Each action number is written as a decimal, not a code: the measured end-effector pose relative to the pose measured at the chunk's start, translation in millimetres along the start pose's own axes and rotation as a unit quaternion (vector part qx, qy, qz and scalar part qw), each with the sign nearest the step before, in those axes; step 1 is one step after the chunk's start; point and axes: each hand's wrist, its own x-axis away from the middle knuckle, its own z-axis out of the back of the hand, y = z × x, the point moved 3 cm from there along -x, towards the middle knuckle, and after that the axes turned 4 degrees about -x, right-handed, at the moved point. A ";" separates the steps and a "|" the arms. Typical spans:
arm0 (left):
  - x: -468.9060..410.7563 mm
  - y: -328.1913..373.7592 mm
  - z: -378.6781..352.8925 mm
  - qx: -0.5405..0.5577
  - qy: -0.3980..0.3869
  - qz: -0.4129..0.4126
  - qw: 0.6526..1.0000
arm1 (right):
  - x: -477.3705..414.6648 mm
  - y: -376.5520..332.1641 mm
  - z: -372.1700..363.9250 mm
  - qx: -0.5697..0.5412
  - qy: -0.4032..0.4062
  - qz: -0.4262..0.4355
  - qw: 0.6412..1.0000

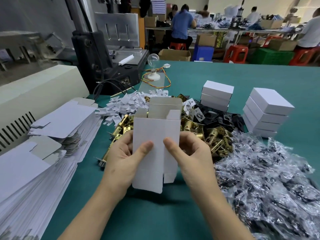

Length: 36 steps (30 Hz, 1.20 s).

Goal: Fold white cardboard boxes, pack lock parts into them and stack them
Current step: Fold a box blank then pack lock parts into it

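Two hands held one half-formed white cardboard box just above the green counter, in front of the heap of brass lock parts. The left hand and right hand each had fingers clamped on its side walls, thumbs pressed to the near face. Its long axis ran near to far, tilted upward, with the open mouth and raised flaps pointing far and the unfolded bottom flaps pointing near. Squeezing too hard could probably buckle the thin walls. If the near flaps were left untucked, parts would likely drop through.
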 end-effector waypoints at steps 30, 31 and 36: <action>8.7 9.7 -1.5 -0.101 0.049 -0.144 0.983 | 2.6 -2.9 -5.1 -0.040 -0.047 0.049 0.997; 8.8 9.8 -0.9 -0.108 0.051 -0.153 0.981 | 2.5 -3.3 -6.1 -0.057 -0.057 0.045 0.996; 6.2 8.5 2.1 -0.137 0.052 -0.171 0.974 | 3.6 -4.3 -7.8 -0.113 -0.079 0.012 0.990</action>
